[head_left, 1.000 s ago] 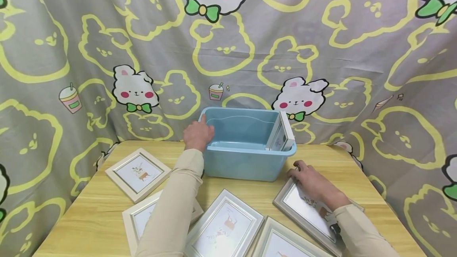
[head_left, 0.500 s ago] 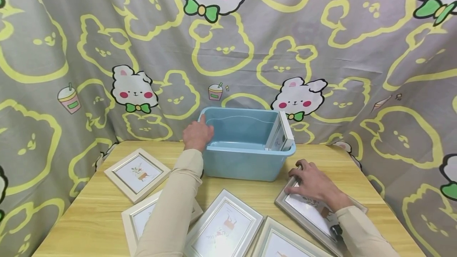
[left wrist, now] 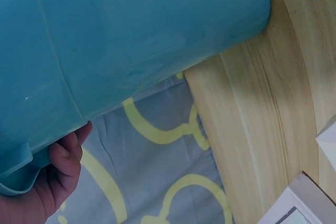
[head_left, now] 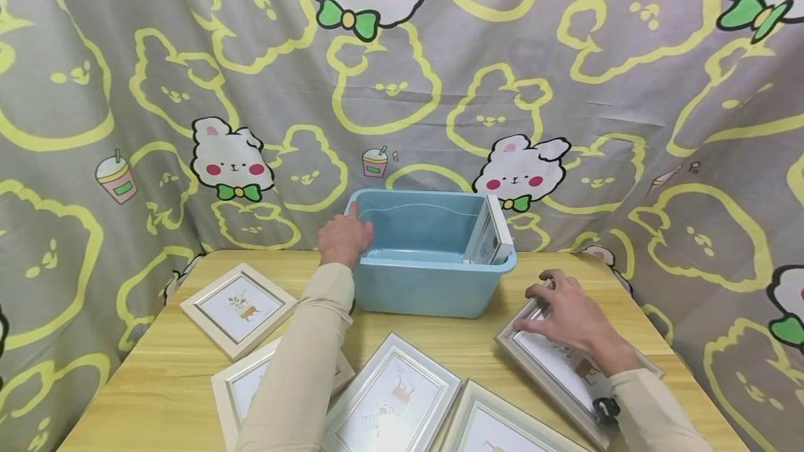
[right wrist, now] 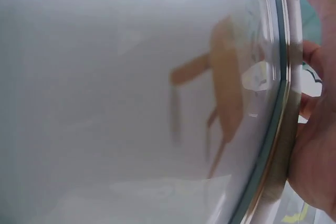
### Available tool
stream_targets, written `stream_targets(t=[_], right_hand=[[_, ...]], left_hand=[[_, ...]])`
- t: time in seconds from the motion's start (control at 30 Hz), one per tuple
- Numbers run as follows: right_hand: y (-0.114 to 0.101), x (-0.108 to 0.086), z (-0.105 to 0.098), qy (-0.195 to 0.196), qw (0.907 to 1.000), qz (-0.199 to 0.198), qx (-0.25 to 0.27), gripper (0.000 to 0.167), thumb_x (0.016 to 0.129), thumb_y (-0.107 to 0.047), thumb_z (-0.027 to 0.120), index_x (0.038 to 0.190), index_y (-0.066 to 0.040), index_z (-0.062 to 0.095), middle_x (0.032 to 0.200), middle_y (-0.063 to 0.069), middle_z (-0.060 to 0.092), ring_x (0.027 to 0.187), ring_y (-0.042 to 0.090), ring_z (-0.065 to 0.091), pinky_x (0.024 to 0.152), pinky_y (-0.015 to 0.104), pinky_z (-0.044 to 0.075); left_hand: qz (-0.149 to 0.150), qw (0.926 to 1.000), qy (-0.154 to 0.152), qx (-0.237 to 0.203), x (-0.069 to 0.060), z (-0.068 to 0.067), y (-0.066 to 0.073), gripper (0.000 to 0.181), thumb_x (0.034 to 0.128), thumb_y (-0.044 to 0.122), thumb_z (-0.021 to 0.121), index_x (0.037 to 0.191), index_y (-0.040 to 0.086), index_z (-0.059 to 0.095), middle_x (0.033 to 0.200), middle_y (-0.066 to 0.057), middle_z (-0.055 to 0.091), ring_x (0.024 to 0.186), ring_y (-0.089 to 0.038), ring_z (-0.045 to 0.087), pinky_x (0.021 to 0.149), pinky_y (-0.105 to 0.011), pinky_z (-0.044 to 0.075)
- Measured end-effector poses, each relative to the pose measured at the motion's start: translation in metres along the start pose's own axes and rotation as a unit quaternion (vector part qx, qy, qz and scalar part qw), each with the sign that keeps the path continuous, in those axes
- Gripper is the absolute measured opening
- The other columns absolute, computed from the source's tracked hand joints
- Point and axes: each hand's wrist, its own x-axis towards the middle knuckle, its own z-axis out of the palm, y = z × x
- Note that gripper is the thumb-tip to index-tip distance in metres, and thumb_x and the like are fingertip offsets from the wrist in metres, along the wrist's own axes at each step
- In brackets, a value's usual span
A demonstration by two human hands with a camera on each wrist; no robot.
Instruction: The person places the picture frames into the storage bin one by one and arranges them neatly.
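Blue tub (head_left: 421, 291) is standing on the wooden table (head_left: 157, 375), left hand (head_left: 345, 237) gripping its left end. Right hand (head_left: 574, 319) is grasping the far end of a silver-grey picture frame (head_left: 562, 377), front-right of the tub. Seemingly picking it up; next move is likely calling for a firm hold and clean lift.

"What's behind the table (head_left: 151, 375)?"
"Grey cloth (head_left: 433, 148) — hanging in soft folds, printed with yellow outlines (head_left: 56, 141) and white bunnies (head_left: 231, 157)."
"And the table itself?"
"Yellowish wood grain — its far edge near the cloth."
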Motion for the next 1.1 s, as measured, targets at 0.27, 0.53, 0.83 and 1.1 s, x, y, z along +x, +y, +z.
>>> stream_targets(t=[0.27, 0.53, 0.83, 1.1], right_hand=[[0.007, -0.005, -0.003, 0.069, 0.9975, -0.005, 0.015, 0.064, 0.067, -0.075, 0.068, 0.105, -0.023, 0.069, 0.136, 0.015, 0.044, 0.119, 0.041, 0.045, 0.081, 0.063, 0.046], [0.008, -0.009, -0.01, 0.114, 0.993, -0.014, 0.027, 0.059, 0.065, -0.067, 0.075, 0.103, -0.022, 0.068, 0.133, 0.015, 0.046, 0.118, 0.04, 0.045, 0.079, 0.062, 0.046], [0.019, -0.015, -0.017, 0.196, 0.9776, -0.005, 0.076, 0.052, 0.062, -0.049, 0.086, 0.101, -0.021, 0.066, 0.131, 0.017, 0.047, 0.112, 0.04, 0.048, 0.076, 0.055, 0.042], [0.023, -0.018, -0.018, 0.241, 0.9634, -0.006, 0.117, 0.05, 0.059, -0.036, 0.09, 0.098, -0.017, 0.066, 0.131, 0.018, 0.046, 0.115, 0.043, 0.046, 0.082, 0.055, 0.037]], left_hand=[[0.003, 1.0, 0.001, -0.003, -0.001, 0.0, -0.001, 0.065, 0.0945, 0.045, 0.038, 0.154, 0.022, 0.025, 0.128, -0.025, 0.058, 0.105, -0.042, 0.062, 0.082, -0.051, 0.052], [0.002, 1.0, 0.002, -0.001, -0.003, -0.002, 0.0, 0.064, 0.0938, 0.043, 0.037, 0.153, 0.022, 0.026, 0.125, -0.025, 0.06, 0.1, -0.041, 0.063, 0.081, -0.05, 0.052], [0.007, 1.0, 0.004, 0.0, -0.004, -0.003, 0.001, 0.063, 0.0946, 0.044, 0.037, 0.153, 0.022, 0.027, 0.125, -0.025, 0.06, 0.102, -0.042, 0.063, 0.082, -0.051, 0.052], [0.006, 1.0, -0.001, 0.004, -0.003, -0.003, 0.001, 0.063, 0.0951, 0.044, 0.036, 0.153, 0.022, 0.025, 0.126, -0.025, 0.06, 0.101, -0.042, 0.063, 0.082, -0.051, 0.052]])
